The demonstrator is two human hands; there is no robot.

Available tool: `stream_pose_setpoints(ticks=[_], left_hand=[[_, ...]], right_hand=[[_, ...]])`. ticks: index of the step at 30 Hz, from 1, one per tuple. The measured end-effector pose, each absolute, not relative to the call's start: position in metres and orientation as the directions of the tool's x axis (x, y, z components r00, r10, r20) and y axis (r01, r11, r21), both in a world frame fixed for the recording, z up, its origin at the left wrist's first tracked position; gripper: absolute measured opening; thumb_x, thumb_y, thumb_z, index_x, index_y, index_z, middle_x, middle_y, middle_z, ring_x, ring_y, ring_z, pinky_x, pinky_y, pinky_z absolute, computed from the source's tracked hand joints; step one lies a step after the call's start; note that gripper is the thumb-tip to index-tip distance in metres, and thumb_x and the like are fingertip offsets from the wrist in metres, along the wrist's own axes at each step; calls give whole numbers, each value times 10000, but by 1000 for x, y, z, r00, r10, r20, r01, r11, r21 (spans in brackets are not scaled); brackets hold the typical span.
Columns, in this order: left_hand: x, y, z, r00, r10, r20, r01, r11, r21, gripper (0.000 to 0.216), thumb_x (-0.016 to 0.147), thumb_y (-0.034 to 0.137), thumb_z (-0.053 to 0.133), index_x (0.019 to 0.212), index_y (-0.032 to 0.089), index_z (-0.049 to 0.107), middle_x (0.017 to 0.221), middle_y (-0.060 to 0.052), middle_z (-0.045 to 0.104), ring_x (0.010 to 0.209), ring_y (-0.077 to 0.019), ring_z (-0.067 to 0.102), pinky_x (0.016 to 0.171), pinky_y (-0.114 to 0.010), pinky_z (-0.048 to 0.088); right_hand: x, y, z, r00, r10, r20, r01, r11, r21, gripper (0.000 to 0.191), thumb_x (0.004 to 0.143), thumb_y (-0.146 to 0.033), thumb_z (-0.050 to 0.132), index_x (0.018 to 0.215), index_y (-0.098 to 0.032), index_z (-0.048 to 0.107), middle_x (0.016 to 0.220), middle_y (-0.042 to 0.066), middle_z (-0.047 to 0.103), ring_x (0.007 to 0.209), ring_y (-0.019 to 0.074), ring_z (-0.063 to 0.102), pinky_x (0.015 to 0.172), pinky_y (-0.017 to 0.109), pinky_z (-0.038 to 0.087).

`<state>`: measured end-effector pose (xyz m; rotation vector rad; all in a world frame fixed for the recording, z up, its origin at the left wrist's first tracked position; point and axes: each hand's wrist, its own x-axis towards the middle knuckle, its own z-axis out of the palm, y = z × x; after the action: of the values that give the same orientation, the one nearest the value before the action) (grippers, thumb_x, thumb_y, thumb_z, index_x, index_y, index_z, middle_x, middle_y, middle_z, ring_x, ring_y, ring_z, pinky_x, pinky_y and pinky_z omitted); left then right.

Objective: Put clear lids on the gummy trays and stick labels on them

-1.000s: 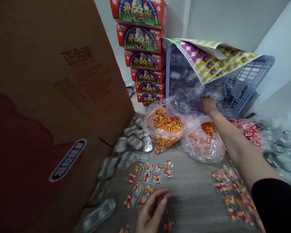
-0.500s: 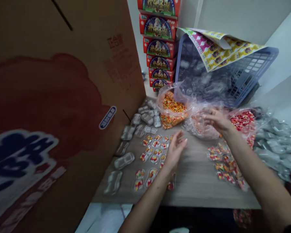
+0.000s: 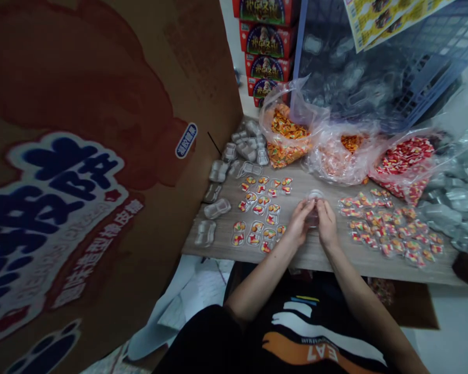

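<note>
My left hand (image 3: 299, 221) and my right hand (image 3: 326, 221) meet over the middle of the table, fingers closed round a clear plastic blister case (image 3: 315, 194). The part of it under my fingers is hidden. To the left lie rows of clear cases filled with orange, red and yellow candies (image 3: 260, 204). On the right is a spread of more filled cases (image 3: 393, 228). Behind my hands stand an open bag of orange candies (image 3: 288, 137), a bag with few orange pieces (image 3: 335, 156) and a bag of red and white candies (image 3: 403, 158).
A tall cardboard carton (image 3: 140, 130) walls off the left side. Unfilled clear cases (image 3: 217, 208) lie along it, and a pile of them (image 3: 458, 192) is at the far right. A blue basket (image 3: 298, 67) of cases and stacked red boxes (image 3: 267, 44) stand behind the table (image 3: 218, 248).
My hands were apart, the right one over the middle bag and the left by the filled rows. Now both are together nearer my body on a clear case. The view has tilted down.
</note>
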<state>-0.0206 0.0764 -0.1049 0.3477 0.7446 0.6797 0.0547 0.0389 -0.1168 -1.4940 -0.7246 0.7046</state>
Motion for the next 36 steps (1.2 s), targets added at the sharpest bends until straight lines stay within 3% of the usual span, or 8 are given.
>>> stream_pose_setpoints(ticks=[5, 12, 15, 24, 29, 31, 34, 36], left_hand=[[-22, 74, -113, 471, 725, -503, -506, 689, 519, 503, 562, 332, 925, 987, 186, 702, 874, -3, 712, 687, -114, 613, 645, -228, 453], [-7, 71, -118, 396, 750, -530, -631, 642, 436, 314, 631, 222, 864, 878, 159, 681, 836, 3, 706, 776, -114, 641, 775, -226, 462], [0, 70, -112, 459, 726, -511, -645, 668, 370, 285, 643, 209, 853, 850, 159, 665, 847, -2, 716, 799, -118, 650, 813, -229, 472], [-6, 71, -106, 476, 710, -518, -569, 698, 434, 295, 653, 159, 834, 884, 171, 650, 828, 15, 683, 727, -115, 635, 733, -234, 468], [-13, 82, -111, 454, 727, -515, -587, 679, 441, 307, 648, 164, 841, 900, 154, 665, 837, -17, 708, 757, -143, 663, 779, -273, 487], [-15, 85, -112, 438, 744, -505, -603, 660, 449, 298, 641, 158, 841, 884, 155, 669, 811, -10, 708, 749, -138, 658, 774, -263, 484], [-16, 86, -112, 436, 755, -491, -642, 643, 419, 251, 658, 158, 827, 855, 154, 671, 794, -5, 710, 727, -134, 656, 776, -266, 495], [-17, 85, -111, 448, 746, -494, -657, 649, 383, 207, 698, 194, 813, 853, 150, 684, 821, -21, 722, 762, -150, 674, 793, -281, 507]], right_hand=[[53, 44, -122, 704, 708, -59, -88, 5, -996, 245, 809, -446, 662, 874, -216, 610, 799, -14, 642, 730, 161, 582, 720, 303, 479], [54, 46, -124, 785, 589, 194, 351, -165, -922, 201, 835, -405, 632, 827, -209, 590, 844, 10, 611, 846, 183, 568, 813, 323, 441], [57, 49, -122, 792, 581, 186, 322, -140, -936, 272, 912, -469, 533, 817, -216, 563, 791, -7, 589, 775, 165, 551, 759, 300, 437], [62, 51, -114, 832, 531, 160, 238, -81, -968, 292, 911, -519, 527, 917, -228, 557, 820, 6, 591, 768, 170, 559, 742, 292, 468], [74, 44, -105, 790, 543, 284, 424, -151, -893, 304, 899, -531, 557, 884, -234, 618, 986, 62, 639, 1008, 227, 574, 921, 369, 454], [80, 41, -105, 739, 644, 198, 363, -133, -922, 320, 858, -547, 597, 817, -231, 625, 986, 62, 653, 1006, 233, 577, 902, 372, 459], [84, 38, -110, 635, 770, -61, 71, -136, -988, 351, 790, -569, 659, 770, -222, 607, 766, 3, 619, 750, 183, 558, 715, 313, 459], [84, 35, -113, 606, 786, -123, 0, -155, -988, 360, 756, -566, 700, 760, -217, 608, 679, -29, 579, 653, 153, 507, 644, 283, 424]])
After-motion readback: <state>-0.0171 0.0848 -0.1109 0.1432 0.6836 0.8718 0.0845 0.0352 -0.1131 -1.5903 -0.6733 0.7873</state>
